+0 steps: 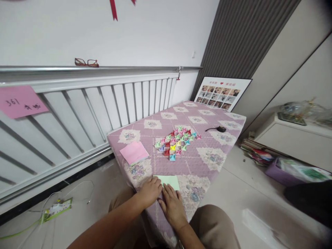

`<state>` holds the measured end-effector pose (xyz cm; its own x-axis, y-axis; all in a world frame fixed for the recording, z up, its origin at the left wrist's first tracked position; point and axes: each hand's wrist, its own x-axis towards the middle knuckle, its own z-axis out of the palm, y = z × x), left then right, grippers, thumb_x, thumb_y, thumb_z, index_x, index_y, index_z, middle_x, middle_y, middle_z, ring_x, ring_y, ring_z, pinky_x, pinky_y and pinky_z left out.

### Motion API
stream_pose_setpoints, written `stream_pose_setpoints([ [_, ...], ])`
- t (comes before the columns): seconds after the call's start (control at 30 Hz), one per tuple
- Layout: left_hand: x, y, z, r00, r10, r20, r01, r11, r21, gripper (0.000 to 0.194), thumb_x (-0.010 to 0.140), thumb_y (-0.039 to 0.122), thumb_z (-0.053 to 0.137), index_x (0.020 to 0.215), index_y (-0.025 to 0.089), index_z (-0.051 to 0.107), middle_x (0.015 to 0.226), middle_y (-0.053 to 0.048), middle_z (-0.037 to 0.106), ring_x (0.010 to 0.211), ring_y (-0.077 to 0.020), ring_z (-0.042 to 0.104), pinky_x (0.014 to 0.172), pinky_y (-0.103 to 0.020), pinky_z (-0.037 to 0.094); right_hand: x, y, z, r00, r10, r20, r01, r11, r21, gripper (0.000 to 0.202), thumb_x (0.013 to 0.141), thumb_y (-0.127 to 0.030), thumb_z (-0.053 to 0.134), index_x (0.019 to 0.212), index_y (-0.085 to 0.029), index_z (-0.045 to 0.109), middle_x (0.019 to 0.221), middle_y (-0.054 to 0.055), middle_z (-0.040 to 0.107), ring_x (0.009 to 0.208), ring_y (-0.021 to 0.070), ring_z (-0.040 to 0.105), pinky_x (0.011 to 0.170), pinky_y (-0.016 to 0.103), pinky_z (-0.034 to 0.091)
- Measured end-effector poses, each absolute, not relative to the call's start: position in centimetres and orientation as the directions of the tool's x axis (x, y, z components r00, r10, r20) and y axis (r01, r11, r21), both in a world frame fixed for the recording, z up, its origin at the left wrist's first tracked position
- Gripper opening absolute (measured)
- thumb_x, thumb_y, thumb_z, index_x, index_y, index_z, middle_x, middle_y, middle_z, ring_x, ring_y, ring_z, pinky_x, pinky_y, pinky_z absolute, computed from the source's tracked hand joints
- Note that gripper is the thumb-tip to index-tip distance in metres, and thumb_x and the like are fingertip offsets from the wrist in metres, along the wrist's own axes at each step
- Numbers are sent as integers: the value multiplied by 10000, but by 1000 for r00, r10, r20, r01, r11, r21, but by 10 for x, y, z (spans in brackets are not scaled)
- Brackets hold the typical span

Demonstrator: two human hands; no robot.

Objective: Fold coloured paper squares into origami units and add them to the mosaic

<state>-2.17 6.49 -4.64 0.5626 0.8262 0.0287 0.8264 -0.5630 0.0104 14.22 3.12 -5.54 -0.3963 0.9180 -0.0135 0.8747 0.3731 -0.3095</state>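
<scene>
Bench (pixel 188 168), one, cloth-covered, bearing the following.

Green sheet (pixel 169 180), one: lying flat at the near edge, under the fingers of both hands; whether it already has a crease cannot be told.

Left hand (pixel 150 190): on the sheet's left part, fingers bent; whether they pinch the paper cannot be told.

Right hand (pixel 171 204): beside the left, fingers extended over the sheet's near edge, grip open.

Folded pieces (pixel 173 147), some two dozen, assorted colours: grouped in slanting rows beyond the sheet; apparently finished.

Pink paper (pixel 133 152), flat, atop other paper: left of the pieces, unshaped.

Black item (pixel 221 129), one: right of the pieces, apart.

Condition, as judged: many pieces shaped; the green sheet at an early stage.
</scene>
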Motion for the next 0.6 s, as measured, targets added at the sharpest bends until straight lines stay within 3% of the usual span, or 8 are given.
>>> stream_pose_setpoints([
  [0.2, -10, 65, -54, 538, 843, 4, 843, -538, -7, 279, 910, 182, 439, 1166, 135, 541, 1104, -148, 578, 1037, -275, 531, 838, -388, 433, 142, 32, -58, -392, 920, 14, 869, 376, -321, 489, 900, -406, 438, 1358, -238, 473, 1464, 67, 409, 1373, 260, 306, 1094, 485, 222],
  [0.6, -37, 68, -46, 546, 837, 27, 835, -547, 63, 195, 941, 250, 446, 1072, 212, 586, 1111, -72, 592, 1061, -223, 504, 907, -364, 384, 142, 32, -61, -381, 917, 114, 848, 396, -352, 426, 906, -371, 442, 1291, -216, 536, 1399, 87, 491, 1321, 271, 383, 1067, 493, 257],
])
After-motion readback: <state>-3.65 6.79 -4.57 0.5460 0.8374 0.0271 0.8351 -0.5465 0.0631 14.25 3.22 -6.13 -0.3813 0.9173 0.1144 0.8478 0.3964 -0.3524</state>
